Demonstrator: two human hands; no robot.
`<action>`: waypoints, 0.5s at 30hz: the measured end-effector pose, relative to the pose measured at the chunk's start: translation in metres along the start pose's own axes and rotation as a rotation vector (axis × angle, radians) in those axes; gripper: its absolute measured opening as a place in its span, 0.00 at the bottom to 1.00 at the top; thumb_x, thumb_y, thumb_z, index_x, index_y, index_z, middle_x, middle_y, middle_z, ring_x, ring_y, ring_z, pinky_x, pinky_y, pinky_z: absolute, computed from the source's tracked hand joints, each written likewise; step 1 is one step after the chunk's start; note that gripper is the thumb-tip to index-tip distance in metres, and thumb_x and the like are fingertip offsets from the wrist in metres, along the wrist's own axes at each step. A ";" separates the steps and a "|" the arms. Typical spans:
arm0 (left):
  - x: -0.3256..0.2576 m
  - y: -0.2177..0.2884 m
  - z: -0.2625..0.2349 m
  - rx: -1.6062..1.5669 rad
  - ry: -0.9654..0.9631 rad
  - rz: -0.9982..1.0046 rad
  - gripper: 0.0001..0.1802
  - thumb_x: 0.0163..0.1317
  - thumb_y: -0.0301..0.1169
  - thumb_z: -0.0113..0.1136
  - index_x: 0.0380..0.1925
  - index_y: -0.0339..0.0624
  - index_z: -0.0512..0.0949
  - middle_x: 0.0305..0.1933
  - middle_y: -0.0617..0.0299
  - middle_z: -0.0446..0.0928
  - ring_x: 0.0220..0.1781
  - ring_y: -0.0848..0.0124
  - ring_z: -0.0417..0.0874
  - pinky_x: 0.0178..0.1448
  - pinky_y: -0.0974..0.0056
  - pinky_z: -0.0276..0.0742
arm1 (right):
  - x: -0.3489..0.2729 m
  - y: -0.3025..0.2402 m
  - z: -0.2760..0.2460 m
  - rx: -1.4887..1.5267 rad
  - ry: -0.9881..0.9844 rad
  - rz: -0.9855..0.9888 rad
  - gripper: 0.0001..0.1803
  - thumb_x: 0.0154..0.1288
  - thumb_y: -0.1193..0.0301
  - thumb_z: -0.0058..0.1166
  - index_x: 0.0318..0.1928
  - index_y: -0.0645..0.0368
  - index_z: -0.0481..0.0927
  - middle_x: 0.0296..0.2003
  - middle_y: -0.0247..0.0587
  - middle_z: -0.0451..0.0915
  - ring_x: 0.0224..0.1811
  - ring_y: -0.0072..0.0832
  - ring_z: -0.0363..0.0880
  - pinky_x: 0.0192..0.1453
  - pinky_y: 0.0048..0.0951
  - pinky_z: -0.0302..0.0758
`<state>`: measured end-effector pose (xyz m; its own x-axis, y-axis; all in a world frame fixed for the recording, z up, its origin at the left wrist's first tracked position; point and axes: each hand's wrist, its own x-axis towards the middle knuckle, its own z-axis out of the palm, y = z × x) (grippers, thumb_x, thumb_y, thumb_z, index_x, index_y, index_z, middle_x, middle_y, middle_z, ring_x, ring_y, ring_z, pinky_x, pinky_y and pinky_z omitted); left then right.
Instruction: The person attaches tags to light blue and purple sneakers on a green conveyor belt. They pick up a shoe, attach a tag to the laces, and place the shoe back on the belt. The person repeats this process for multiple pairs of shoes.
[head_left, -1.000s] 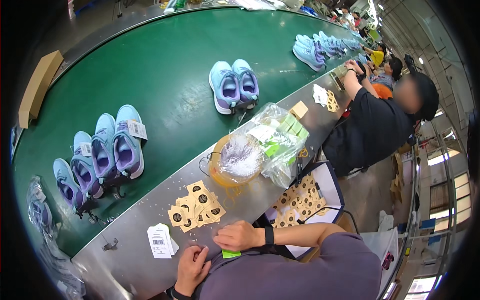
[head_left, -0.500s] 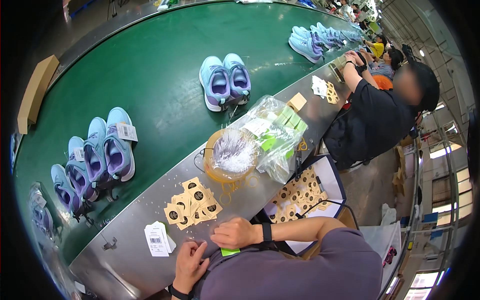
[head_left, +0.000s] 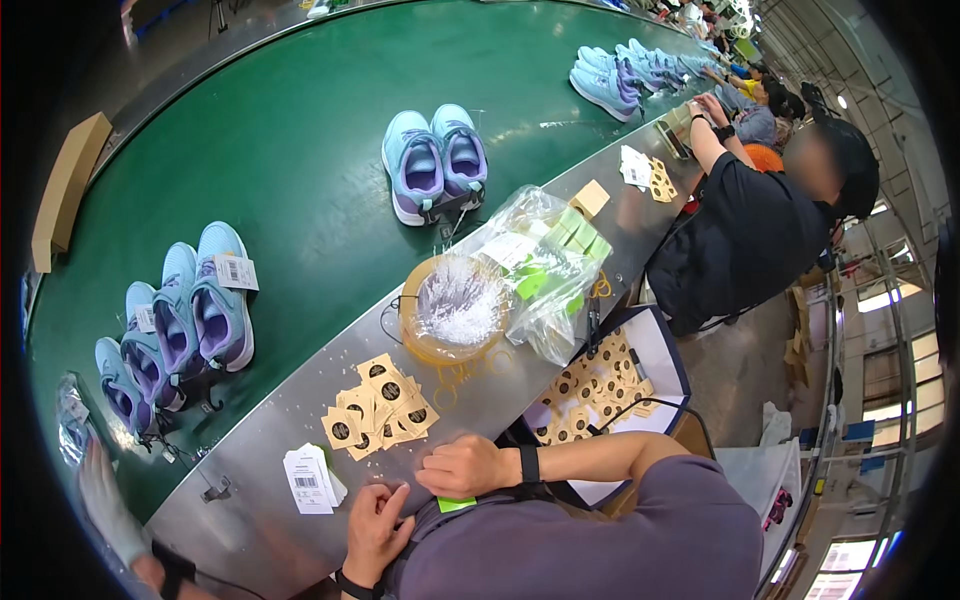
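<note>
My left hand (head_left: 374,532) is closed at the steel edge, its fingers curled and the forefinger pointing toward my right hand (head_left: 462,467). My right hand is also closed, knuckles up. A bright green card (head_left: 456,504) shows just below it, partly covered; whether the fingers grip it is hidden. Beside my left hand lies a small stack of white barcode tags (head_left: 308,480). Beyond both hands spreads a pile of tan tags (head_left: 378,408) with black round prints. Between the two hands there is a narrow gap.
Light-blue shoes (head_left: 222,300) stand in groups on the green belt (head_left: 310,180). A tub of clear fasteners (head_left: 455,305) and a plastic bag (head_left: 550,260) sit on the steel ledge. A box of tan tags (head_left: 650,340) stands right. A co-worker (head_left: 740,220) sits farther along.
Another person's pale gloved hand has come in at the lower left, near a plastic-wrapped shoe. The belt shoes shift slightly left in view. My hands stay almost as they were.
</note>
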<state>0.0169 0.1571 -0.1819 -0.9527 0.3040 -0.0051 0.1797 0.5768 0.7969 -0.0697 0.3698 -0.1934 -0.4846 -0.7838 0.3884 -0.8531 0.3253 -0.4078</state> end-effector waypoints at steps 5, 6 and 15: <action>0.000 0.003 0.000 0.000 0.003 0.002 0.29 0.36 0.24 0.69 0.46 0.40 0.78 0.36 0.58 0.67 0.31 0.65 0.71 0.35 0.63 0.71 | 0.000 0.003 -0.001 0.001 -0.038 -0.007 0.08 0.51 0.68 0.59 0.26 0.53 0.72 0.21 0.30 0.66 0.21 0.24 0.72 0.20 0.25 0.69; 0.001 0.002 -0.001 0.006 0.007 0.002 0.29 0.36 0.23 0.69 0.46 0.40 0.78 0.36 0.58 0.67 0.31 0.65 0.71 0.34 0.63 0.71 | 0.001 0.002 -0.001 0.000 -0.019 -0.006 0.08 0.51 0.68 0.58 0.26 0.53 0.71 0.21 0.30 0.66 0.21 0.24 0.72 0.20 0.25 0.70; 0.002 0.000 -0.001 0.001 0.024 0.010 0.29 0.35 0.23 0.69 0.45 0.41 0.78 0.36 0.58 0.68 0.30 0.65 0.71 0.33 0.63 0.71 | 0.001 0.002 0.002 0.035 0.003 0.005 0.08 0.51 0.68 0.58 0.27 0.53 0.72 0.21 0.30 0.67 0.21 0.24 0.72 0.20 0.26 0.70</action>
<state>0.0152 0.1574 -0.1813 -0.9565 0.2914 0.0169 0.1891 0.5744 0.7964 -0.0715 0.3688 -0.1952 -0.4899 -0.7802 0.3890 -0.8432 0.3106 -0.4388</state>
